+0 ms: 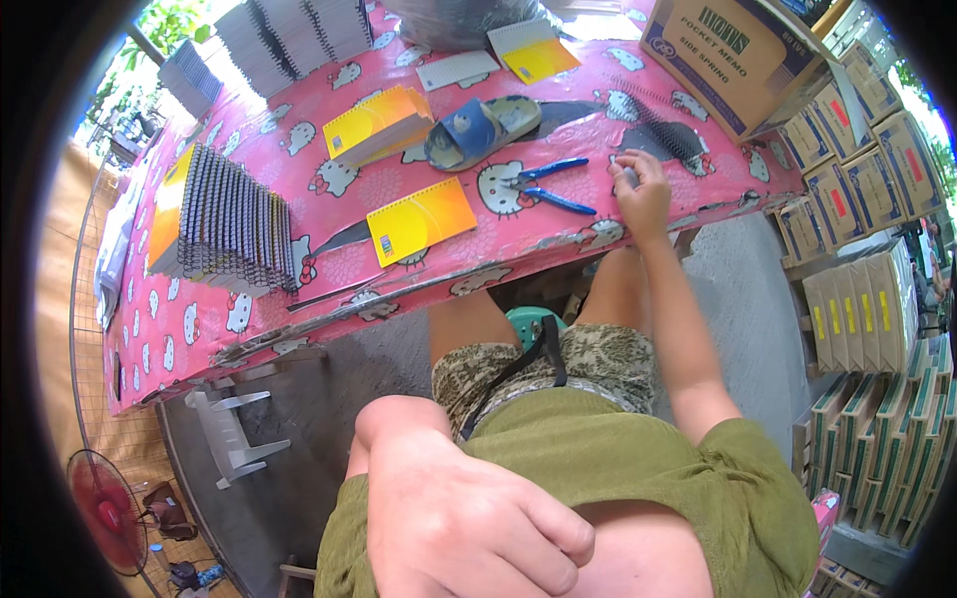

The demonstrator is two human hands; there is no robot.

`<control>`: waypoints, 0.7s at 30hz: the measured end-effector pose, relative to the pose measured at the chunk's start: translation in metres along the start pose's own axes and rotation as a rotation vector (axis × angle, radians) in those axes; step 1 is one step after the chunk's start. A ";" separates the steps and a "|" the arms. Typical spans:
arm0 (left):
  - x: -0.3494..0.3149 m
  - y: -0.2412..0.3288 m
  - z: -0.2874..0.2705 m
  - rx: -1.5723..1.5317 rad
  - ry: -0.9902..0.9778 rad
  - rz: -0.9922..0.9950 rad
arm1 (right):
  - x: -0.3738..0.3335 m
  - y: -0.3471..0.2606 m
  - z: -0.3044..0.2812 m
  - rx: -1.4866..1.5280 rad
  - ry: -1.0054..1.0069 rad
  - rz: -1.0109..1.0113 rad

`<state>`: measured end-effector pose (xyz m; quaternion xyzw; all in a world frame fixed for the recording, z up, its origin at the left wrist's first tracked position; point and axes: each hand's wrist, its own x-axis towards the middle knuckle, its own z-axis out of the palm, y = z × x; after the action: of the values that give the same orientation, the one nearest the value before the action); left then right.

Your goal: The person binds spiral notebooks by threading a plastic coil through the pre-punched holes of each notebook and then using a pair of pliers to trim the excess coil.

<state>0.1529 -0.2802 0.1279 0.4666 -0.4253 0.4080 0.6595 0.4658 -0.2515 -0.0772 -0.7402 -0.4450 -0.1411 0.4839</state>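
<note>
My right hand rests at the table's near right with its fingers curled round something small and greyish that I cannot make out. Just beyond it lie black spiral binding coils on a dark patch. Left of that hand, pliers with blue handles lie spread apart. A yellow-covered notepad lies flat near the front edge. Behind it sit a blue and grey slide sandal and a pile of yellow-covered pads. Close to my chest, my left hand is raised and closed; its fingertips are hidden.
A pink patterned cloth covers the table. Spiral-bound notepads stand stacked at its left, with taller stacks behind. A cardboard box occupies the far right. Beside the table are more cartons, a white plastic stool and a red fan.
</note>
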 end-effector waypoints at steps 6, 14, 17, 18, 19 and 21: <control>0.016 -0.009 -0.058 0.490 -0.092 -0.320 | 0.057 0.045 -0.016 -0.135 -0.063 0.020; -0.085 -0.024 -0.256 1.911 -0.116 -1.325 | 0.124 0.059 0.018 -0.447 -0.511 0.005; -0.089 -0.030 -0.270 1.673 -0.039 -1.748 | 0.121 0.056 0.011 -0.445 -0.534 -0.044; -0.090 -0.030 -0.273 1.623 -0.028 -1.771 | 0.118 0.051 0.006 -0.458 -0.543 -0.079; -0.092 -0.028 -0.277 1.573 -0.015 -1.794 | 0.116 0.046 0.003 -0.470 -0.553 -0.115; -0.087 -0.030 -0.278 1.497 0.044 -1.788 | 0.113 0.039 -0.002 -0.408 -0.573 -0.103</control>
<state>0.2045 -0.0322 -0.0187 0.8655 0.4135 -0.0451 0.2791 0.5611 -0.1996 -0.0262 -0.8078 -0.5620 -0.0378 0.1738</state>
